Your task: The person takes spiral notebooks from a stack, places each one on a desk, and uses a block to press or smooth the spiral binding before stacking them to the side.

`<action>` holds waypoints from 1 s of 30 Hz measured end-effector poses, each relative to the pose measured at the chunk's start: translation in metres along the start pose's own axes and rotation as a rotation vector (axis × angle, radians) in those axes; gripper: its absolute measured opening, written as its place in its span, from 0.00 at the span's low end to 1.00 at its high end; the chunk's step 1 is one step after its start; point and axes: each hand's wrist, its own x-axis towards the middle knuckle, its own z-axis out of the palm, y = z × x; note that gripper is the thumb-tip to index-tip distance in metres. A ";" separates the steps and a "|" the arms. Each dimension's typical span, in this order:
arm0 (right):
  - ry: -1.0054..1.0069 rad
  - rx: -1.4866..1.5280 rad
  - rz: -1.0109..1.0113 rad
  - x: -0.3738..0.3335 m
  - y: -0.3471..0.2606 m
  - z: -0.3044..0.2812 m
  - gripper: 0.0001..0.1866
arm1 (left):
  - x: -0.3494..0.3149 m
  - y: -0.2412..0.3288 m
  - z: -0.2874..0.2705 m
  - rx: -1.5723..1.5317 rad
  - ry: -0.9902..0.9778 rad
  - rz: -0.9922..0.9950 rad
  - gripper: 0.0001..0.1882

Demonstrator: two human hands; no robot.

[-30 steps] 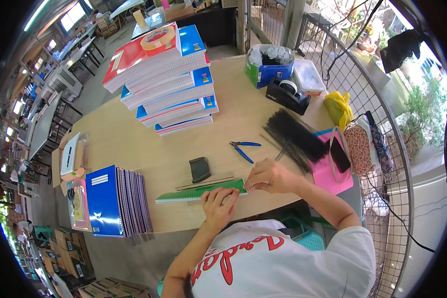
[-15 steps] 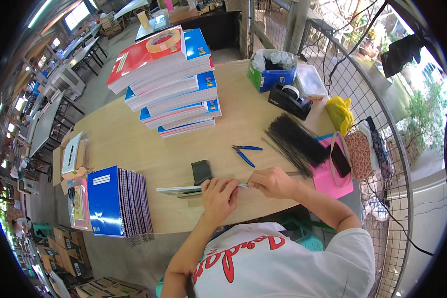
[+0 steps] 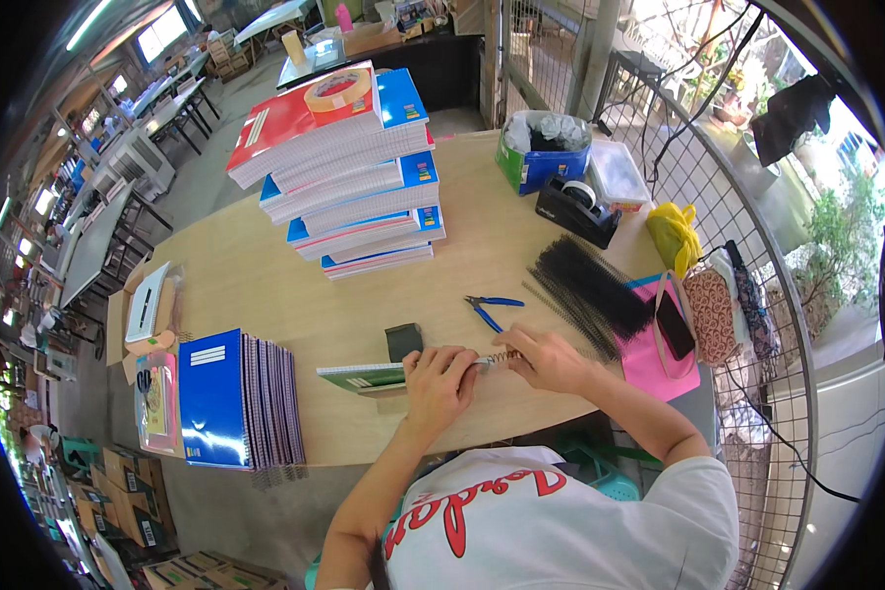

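Observation:
My left hand is closed on a green-covered notebook, held on edge above the near side of the table. Between my hands stretches a dark spiral binding coil, one end at the notebook's right edge. The fingers of my right hand pinch the coil's other end. Just beyond the notebook stands a small dark block. Blue-handled cutting pliers lie spread on the table beyond my right hand. Fingers cover the spot where coil and notebook meet.
Several black coils lie right, beside a pink folder with a phone. Tall notebook stacks topped by a tape roll stand at the back. Blue notebooks are at left. A tape dispenser sits back right.
The notebook has tipped so its green cover shows more. My right hand has drawn slightly right, and the coil is now visible between my hands. The whole view has shifted a little.

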 end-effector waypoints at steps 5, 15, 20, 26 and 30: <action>-0.020 -0.028 0.045 0.011 -0.021 -0.002 0.11 | -0.003 -0.002 0.002 -0.031 0.024 -0.011 0.12; 0.245 -0.133 0.039 0.011 -0.037 0.024 0.11 | -0.009 0.004 0.002 -0.008 0.009 -0.043 0.12; 0.231 -0.175 0.050 0.006 -0.038 0.026 0.13 | -0.010 0.004 0.001 -0.024 0.017 -0.039 0.11; 0.277 -0.180 0.104 0.005 -0.037 0.027 0.14 | -0.009 0.003 -0.001 -0.025 0.005 -0.024 0.12; 0.046 -0.197 0.181 0.006 -0.035 0.018 0.17 | -0.012 -0.003 0.005 -0.011 -0.006 -0.028 0.12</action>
